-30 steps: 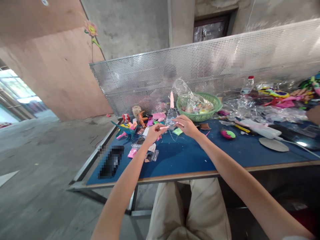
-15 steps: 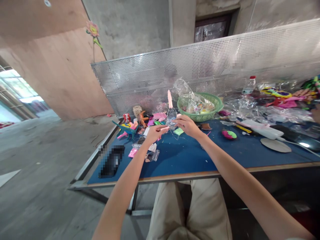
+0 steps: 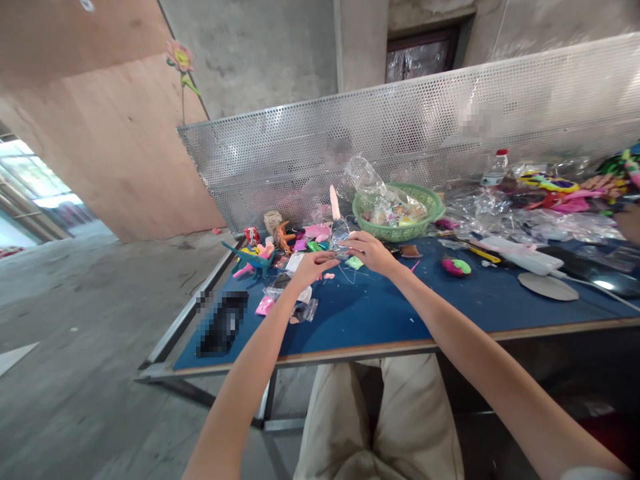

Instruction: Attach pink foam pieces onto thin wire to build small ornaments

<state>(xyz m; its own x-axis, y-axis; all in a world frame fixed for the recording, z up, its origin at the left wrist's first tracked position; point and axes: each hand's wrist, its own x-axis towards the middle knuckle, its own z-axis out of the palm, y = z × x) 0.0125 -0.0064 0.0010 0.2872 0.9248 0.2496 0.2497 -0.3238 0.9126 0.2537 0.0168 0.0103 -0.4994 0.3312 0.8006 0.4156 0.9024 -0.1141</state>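
Observation:
Above the blue table, both my hands close on a thin wire frame (image 3: 338, 233), whose top end carries a long pale-pink lump that looks like modelling clay (image 3: 335, 203). My right hand (image 3: 369, 251) pinches the wire from the right. From the left, my left hand (image 3: 311, 267) has its fingers pressed together at the lower part of the frame; its exact grip is partly hidden. Loose wire ends loop down below the fingers. A small pale-pink piece (image 3: 329, 275) lies just beside my left hand. Under and behind the wire sits a light-green packet (image 3: 355, 263).
A green basket (image 3: 434, 204) with plastic bags stands behind my right hand. To the left are a teal dinosaur figure (image 3: 257, 260) and a blurred dark object (image 3: 223, 323). A yellow cutter (image 3: 485, 255) and a white power strip (image 3: 520, 256) lie right. A perforated metal panel (image 3: 290, 147) borders the back.
A pale-pink bit that showed at my left fingertips no longer shows there; a small pink piece now lies on the table below them. The wire frame has shifted slightly.

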